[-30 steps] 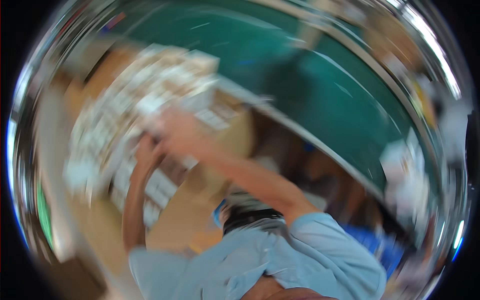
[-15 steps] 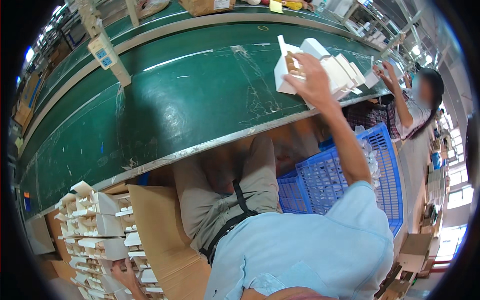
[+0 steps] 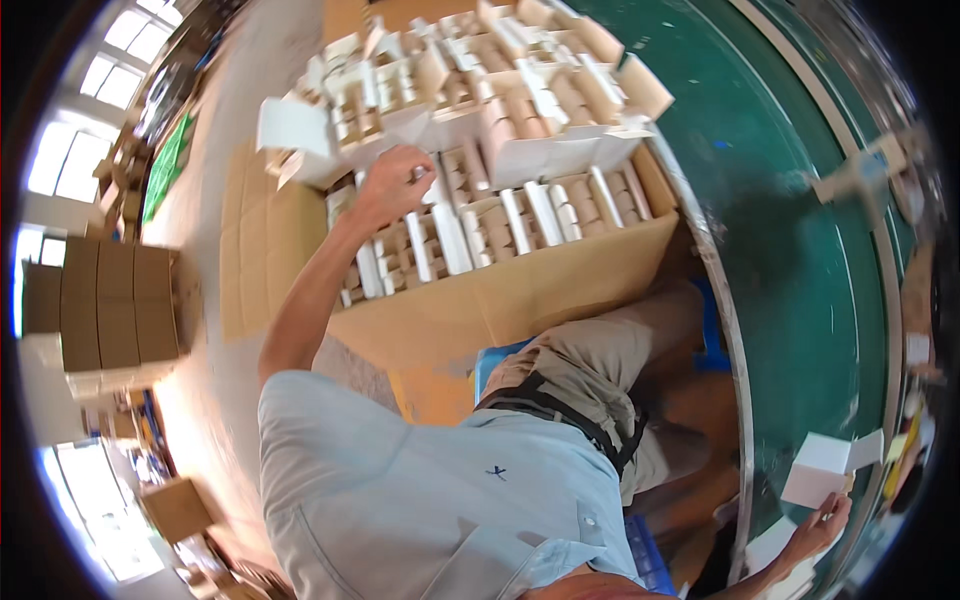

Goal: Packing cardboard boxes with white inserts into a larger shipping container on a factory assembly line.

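My left hand [image 3: 395, 187] is over a large cardboard carton [image 3: 490, 310] packed with white boxes. Its fingers are curled together, with a small shiny spot between them; what they hold is too small to name. Beneath and around it, open white boxes [image 3: 555, 115] show brown molded inserts in rows. At the lower right, my right hand [image 3: 818, 527] has its fingers pinched beside an open white box [image 3: 818, 470] on the green work surface. A small pale spot shows at those fingertips, and I cannot tell what it is.
A green bench [image 3: 800, 330] with a metal edge runs along my right. The carton's open flap [image 3: 265, 240] sticks out to the left. Stacked brown cartons [image 3: 110, 305] stand on the floor farther left. Part of a blue crate [image 3: 650, 555] shows below the bench edge.
My view has swung left, bringing the packed carton to the centre. My right hand was spread over the open white box; now its fingers are pinched beside one. My left hand remains at the carton.
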